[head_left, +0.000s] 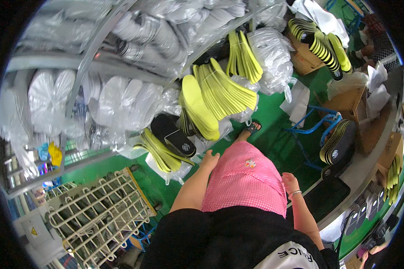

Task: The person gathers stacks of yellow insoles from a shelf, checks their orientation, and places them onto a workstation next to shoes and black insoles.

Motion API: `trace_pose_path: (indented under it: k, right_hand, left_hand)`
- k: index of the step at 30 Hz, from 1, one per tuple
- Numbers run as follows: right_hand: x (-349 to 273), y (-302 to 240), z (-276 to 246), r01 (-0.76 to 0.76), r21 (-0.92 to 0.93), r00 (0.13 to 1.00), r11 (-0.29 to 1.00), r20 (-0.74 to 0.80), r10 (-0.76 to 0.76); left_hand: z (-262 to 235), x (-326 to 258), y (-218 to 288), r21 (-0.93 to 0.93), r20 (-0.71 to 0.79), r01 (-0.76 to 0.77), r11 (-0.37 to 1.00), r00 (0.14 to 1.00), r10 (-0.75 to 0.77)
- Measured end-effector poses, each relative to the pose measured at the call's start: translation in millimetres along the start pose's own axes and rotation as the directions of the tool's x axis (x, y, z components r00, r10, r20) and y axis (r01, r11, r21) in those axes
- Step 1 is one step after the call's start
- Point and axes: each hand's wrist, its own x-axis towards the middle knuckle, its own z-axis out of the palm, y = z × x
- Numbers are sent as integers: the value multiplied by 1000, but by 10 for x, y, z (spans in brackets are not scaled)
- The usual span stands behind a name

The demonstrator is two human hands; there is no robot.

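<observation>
My left hand (209,158) hangs beside the pink checked apron (244,179), thumb apart from the fingers, holding nothing. Closest to it are black insoles (171,136) and a stack of yellow-green insoles (161,152) on clear plastic bags. My right hand (290,182), with a bracelet at the wrist, hangs at the apron's other side. Its fingers are loosely bent and apart, with nothing seen in them. Ahead of me, larger bundles of yellow-green insoles (222,92) lie on bagged goods beside the shelving.
A metal rack (83,80) with bagged insoles runs along the left. A wire trolley (103,215) stands at the lower left. On the right are a blue metal frame (316,123), a dark insole stack (339,141), cardboard boxes (348,105) and a curved bench edge (368,179).
</observation>
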Motion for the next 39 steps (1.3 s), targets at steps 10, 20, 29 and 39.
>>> trace_pose_path:
  k: [10,20,29,39]
  right_hand:
    - [1,283,-76,57,-95,998,994,28,-55]
    - [-126,321,-266,-234,-2,972,972,-15,234]
    - [-234,587,77,-364,66,931,929,38,362]
    - [-412,1273,1225,-467,94,884,879,39,466]
  left_hand:
    - [191,-157,-437,-46,66,13,999,998,-10]
    - [222,-259,-804,-248,-50,-17,969,999,5]
    - [-605,245,-1133,-800,-396,-168,576,869,-296]
    - [-1254,1231,-1211,-819,-196,42,572,917,-347]
